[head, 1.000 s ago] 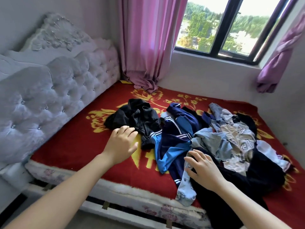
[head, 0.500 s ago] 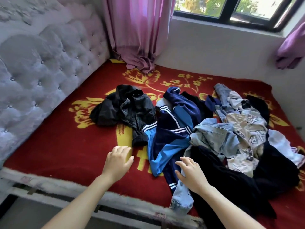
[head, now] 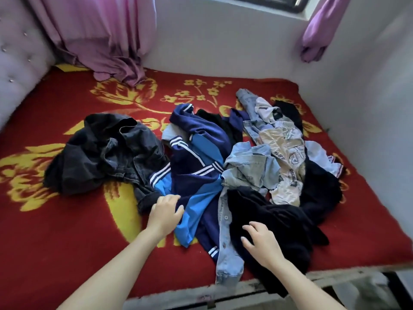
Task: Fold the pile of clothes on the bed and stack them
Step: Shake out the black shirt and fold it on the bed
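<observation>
A loose pile of clothes lies on the red bed cover [head: 55, 231]. From the left: a crumpled black denim jacket [head: 105, 153], a navy and blue track jacket with white stripes [head: 196, 166], a light denim shirt [head: 248, 168], a beige printed top [head: 283, 153] and a black garment [head: 274, 222] at the front. My left hand [head: 166, 212] rests at the track jacket's lower edge, fingers slightly apart, holding nothing. My right hand [head: 260, 242] hovers over the black garment with spread fingers.
A tufted grey headboard [head: 20, 70] stands at the left. Pink curtains [head: 100, 39] hang down onto the bed's far side, and a purple curtain [head: 321, 30] hangs at the right. White walls close the far and right sides. The bed's front edge [head: 223, 291] is near me.
The camera has tilted down and moved closer to the bed. My left hand has moved right onto the track jacket's edge. My right hand has shifted onto the black garment.
</observation>
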Tool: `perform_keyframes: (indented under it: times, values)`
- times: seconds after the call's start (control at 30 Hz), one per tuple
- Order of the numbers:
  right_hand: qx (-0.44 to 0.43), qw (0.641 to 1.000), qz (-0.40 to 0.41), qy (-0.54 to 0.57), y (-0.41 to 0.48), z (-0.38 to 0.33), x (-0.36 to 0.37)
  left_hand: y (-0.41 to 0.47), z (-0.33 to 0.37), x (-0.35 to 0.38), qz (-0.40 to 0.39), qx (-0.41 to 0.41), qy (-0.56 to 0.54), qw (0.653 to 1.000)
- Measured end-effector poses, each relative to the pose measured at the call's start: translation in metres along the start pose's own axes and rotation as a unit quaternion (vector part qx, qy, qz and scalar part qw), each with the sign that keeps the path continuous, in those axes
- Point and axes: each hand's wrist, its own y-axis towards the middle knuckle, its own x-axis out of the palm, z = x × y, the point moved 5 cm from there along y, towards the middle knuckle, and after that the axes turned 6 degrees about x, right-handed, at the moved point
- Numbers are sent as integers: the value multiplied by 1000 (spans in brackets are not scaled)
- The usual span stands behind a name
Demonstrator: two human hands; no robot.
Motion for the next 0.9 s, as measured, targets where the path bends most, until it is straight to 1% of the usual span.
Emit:
perform_keyframes:
  times: [0.1,0.17,0.2,0.23,0.27,0.33,0.5,0.63,0.7,0.8,0.9]
  values:
    - [42,999,-4,25,1,18,6,13,24,22,-42,28,1,999]
    - [52,999,-3,13,6,29,5,23,35,34,-62,41,15,997]
    - [57,998,-9,26,10,36,5,30,38,37,-66,41,20,997]
    - [72,995,-15,62,17,42,3,39,42,39,-68,38,24,997]
    - [83,993,-41,73,26,48,5,48,46,40,-68,33,26,997]
    - [81,990,-57,100,47,60,10,67,58,43,-63,26,31,997]
    - [55,983,-75,155,126,89,15,113,92,56,-50,-22,20,998]
    - [29,985,-80,148,203,117,22,143,104,62,-22,-69,9,997]
    - [37,983,-81,161,239,131,22,152,103,62,-9,-91,1,996]
    - [58,980,-73,179,282,145,20,161,97,57,-9,-120,9,993]
    - [84,976,-88,180,310,157,23,171,88,54,5,-151,8,988]
